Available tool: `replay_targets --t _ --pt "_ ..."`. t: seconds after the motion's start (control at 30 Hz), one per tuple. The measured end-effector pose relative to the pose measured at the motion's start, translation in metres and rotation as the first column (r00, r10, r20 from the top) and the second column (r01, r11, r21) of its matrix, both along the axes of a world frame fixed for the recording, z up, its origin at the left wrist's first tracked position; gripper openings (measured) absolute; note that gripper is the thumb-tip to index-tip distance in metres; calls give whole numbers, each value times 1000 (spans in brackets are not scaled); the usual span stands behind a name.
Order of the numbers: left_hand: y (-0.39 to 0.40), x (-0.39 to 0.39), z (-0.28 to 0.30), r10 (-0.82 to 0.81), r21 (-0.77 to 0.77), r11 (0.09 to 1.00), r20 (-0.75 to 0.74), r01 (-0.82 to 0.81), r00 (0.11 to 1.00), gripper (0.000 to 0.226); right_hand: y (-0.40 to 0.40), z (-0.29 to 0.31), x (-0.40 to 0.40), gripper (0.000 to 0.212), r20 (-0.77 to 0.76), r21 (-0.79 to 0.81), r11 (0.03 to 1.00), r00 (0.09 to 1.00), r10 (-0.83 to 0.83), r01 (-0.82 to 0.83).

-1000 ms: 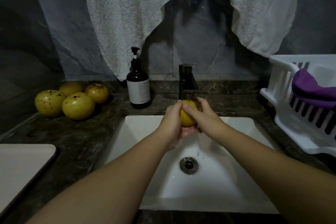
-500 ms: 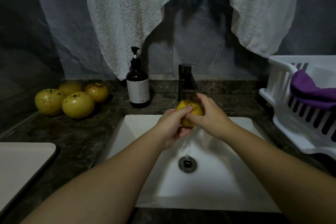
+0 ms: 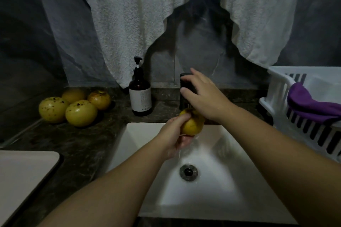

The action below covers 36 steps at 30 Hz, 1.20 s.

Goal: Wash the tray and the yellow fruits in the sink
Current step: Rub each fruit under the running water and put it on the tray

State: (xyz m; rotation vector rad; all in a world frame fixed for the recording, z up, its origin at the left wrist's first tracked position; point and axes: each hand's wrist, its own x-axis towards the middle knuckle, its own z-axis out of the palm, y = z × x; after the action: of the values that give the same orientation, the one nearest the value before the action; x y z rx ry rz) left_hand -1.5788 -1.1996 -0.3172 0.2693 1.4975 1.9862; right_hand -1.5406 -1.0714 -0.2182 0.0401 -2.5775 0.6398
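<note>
A: What lies nearest?

B: Two bare forearms reach in from the bottom edge over the white sink [image 3: 230, 186]. Its drain [image 3: 188, 172] sits in the middle of the basin floor, and a thin stream of water falls just above it. At the lower left, on the dark tabletop [image 3: 83, 145], a corner of the pale tray [image 3: 24, 173] shows, well apart from the basin.

A: And the hands?

B: The left hand [image 3: 175, 134] has its fingers curled round a yellow fruit [image 3: 191, 125] and holds it above the back of the basin, under the faucet. The right hand [image 3: 201, 96] is higher, with fingers spread and only lightly bent against the dark faucet [image 3: 185, 83]. It touches the top of the faucet; I cannot tell whether it truly grips it.

A: What else stands on the tabletop?

B: To the left, four more yellow fruits [image 3: 81, 113] sit in a tight cluster, speckled with brown. A brown pump bottle [image 3: 140, 96] with a pale label stands upright between that cluster and the faucet. On the right, a white slatted drying rack [image 3: 280, 96] holds a purple cloth [image 3: 310, 105] draped over its side.

A: And behind?

B: A white towel [image 3: 129, 24] hangs against the grey wall, with a dark shadow in its middle.
</note>
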Motion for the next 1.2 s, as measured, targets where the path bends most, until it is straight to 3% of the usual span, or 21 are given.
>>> replay_targets --t 0.1,0.27,0.33,0.47,0.57,0.67,0.77,0.93,1.1,1.2 --pt "-2 -3 -2 2 -1 1000 25 -2 1000 35 -2 6 -8 59 105 70 997 994 -16 8" --pt "-5 -4 -5 1 -52 999 59 2 998 37 -2 1 -3 63 92 64 998 996 -9 3" --pt "-7 -4 -5 7 -97 995 80 1 997 43 0 -6 3 56 35 -5 1000 999 4 -4" --pt "-12 -1 -5 -8 -239 971 71 25 997 56 5 -39 27 30 -197 -218 971 970 -141 97" --pt "-14 3 -7 -62 -336 939 40 72 997 49 12 -75 40 39 -10 -197 976 995 -97 93" --pt "-14 4 -6 -122 -392 912 17 119 992 38 12 -90 44 79 264 -255 966 964 32 38" --pt "-14 7 -5 -147 -411 900 25 144 989 39 7 -97 42 109 355 -203 978 934 28 47" --pt "-14 8 -2 -122 -360 924 37 127 992 49 7 -106 35 98 325 -148 982 943 -67 121" --pt "-18 0 -4 -2 -374 927 32 14 999 65 18 -101 36 91 95 -258 948 981 -168 187" --pt "-19 -2 -8 48 -382 923 -6 -47 999 68 18 -110 38 93 268 -142 970 951 -155 199"
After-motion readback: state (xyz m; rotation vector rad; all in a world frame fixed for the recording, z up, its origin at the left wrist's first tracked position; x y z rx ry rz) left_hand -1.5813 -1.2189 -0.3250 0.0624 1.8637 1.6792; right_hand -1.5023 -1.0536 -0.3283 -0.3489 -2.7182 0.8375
